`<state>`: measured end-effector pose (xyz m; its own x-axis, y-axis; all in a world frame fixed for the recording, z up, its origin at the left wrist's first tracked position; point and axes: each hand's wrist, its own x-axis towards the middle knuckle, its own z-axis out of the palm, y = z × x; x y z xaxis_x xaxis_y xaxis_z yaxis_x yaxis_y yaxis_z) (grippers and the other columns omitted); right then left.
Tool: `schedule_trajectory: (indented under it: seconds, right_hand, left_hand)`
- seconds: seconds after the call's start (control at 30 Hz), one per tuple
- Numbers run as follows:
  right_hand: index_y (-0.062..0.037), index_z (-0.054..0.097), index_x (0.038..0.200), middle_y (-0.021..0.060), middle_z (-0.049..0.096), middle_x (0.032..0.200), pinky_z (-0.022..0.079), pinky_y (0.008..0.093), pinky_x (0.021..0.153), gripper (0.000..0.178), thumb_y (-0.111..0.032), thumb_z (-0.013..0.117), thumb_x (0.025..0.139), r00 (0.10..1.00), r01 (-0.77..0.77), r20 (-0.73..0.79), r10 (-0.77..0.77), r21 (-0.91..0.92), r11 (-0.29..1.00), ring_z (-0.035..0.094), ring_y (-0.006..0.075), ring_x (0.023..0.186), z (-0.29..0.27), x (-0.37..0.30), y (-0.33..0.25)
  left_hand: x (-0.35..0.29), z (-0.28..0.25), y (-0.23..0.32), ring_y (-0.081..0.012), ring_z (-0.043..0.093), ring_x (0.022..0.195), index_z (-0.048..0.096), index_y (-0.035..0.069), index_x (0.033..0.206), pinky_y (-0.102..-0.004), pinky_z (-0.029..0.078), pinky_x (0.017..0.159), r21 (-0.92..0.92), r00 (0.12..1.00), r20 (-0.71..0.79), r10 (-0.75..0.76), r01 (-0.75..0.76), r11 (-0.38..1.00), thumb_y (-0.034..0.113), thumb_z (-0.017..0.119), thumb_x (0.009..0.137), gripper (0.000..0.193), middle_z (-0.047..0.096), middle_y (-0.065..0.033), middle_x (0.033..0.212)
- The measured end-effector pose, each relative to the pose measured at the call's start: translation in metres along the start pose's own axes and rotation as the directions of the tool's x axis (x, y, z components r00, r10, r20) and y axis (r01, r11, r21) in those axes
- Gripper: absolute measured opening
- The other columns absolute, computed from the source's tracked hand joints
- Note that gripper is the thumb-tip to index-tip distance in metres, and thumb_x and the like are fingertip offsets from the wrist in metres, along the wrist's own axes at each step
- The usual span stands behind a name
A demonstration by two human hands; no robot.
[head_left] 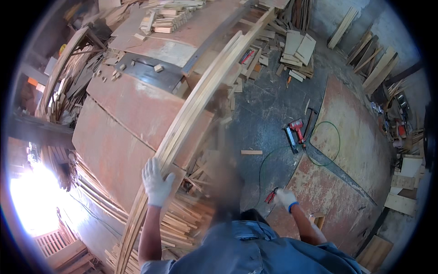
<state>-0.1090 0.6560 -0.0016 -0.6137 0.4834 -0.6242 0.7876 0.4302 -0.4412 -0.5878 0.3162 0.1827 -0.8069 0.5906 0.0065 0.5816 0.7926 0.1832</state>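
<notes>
My left hand (156, 183), in a white glove, lies with its fingers stretched out on a bundle of long pale wooden strips (196, 101). The strips run from the lower left up to the far middle, along the edge of a reddish-brown panel table (123, 128). In a white glove with a blue cuff, my right hand (286, 200) is closed on red-handled pliers (271, 195) over the floor. The glove hides part of the pliers. Farther off, a red nail gun (296, 126) lies beside a hammer (311, 119), and a thin green hose (338, 139) loops around there.
Short wooden blocks are stacked (169, 20) on the far table. Several cut boards (299, 48) lie piled on the dark floor (255, 114). Worn reddish panels (353, 123) cover the floor at right. Loose slats (182, 221) crowd below the strips. One small wooden piece (251, 152) lies ahead.
</notes>
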Motion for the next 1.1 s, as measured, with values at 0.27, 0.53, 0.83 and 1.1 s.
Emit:
schedule_trajectory:
  seconds: [0.27, 0.53, 0.83, 1.1]
  right_hand:
    - [-0.0059, 0.065, 0.12, 0.0121, 0.075, 0.096, 0.061, 0.0384, 0.067, 0.034, -0.035, 0.068, 0.102, 0.916, -0.197, 0.05, 0.399, 0.921, 0.336, 0.073, 0.0226, 0.076, -0.157, 0.064, -0.047]
    - [-0.0071, 0.066, 0.113, 0.0124, 0.075, 0.097, 0.062, 0.04, 0.069, 0.035, -0.04, 0.066, 0.104, 1.0, -0.001, 0.011, -0.011, 0.762, 0.648, 0.074, 0.0248, 0.079, -0.204, 0.197, -0.057]
    - [-0.0064, 0.069, 0.11, 0.0097, 0.074, 0.093, 0.06, 0.0396, 0.066, 0.038, -0.043, 0.068, 0.101, 0.985, 0.059, -0.12, 0.12, 0.905, 0.421, 0.073, 0.0232, 0.078, -0.508, 0.442, -0.167]
    - [0.0028, 0.064, 0.133, 0.0231, 0.069, 0.133, 0.047, 0.0459, 0.108, 0.062, -0.052, 0.048, 0.109, 0.734, 0.306, -0.653, -0.187, 0.071, 0.949, 0.063, 0.04, 0.126, -0.724, 0.641, -0.19]
  left_hand:
    - [0.121, 0.024, 0.054, -0.042, 0.055, 0.129, 0.038, 0.01, 0.161, -0.0544, 0.044, 0.109, -0.049, 0.992, 0.101, -0.081, 0.086, 0.995, 0.033, 0.084, 0.08, 0.096, 0.058, -0.0204, 0.139]
    - [0.16, 0.013, 0.103, -0.0422, 0.056, 0.126, 0.042, 0.009, 0.159, -0.0539, 0.045, 0.107, -0.106, 0.996, 0.084, -0.042, 0.051, 0.993, 0.03, 0.083, 0.077, 0.094, 0.06, -0.0189, 0.133]
    - [0.255, 0.038, 0.197, -0.044, 0.056, 0.125, 0.044, 0.005, 0.156, -0.0559, 0.043, 0.107, -0.078, 0.999, 0.038, 0.007, -0.004, 0.997, 0.03, 0.083, 0.077, 0.091, 0.06, -0.0213, 0.132]
    - [0.277, 0.023, 0.235, -0.051, 0.042, 0.143, 0.042, -0.003, 0.153, -0.0603, 0.031, 0.122, 0.019, 0.969, 0.216, -0.12, 0.118, 0.993, 0.032, 0.083, 0.08, 0.091, 0.044, -0.0296, 0.158]
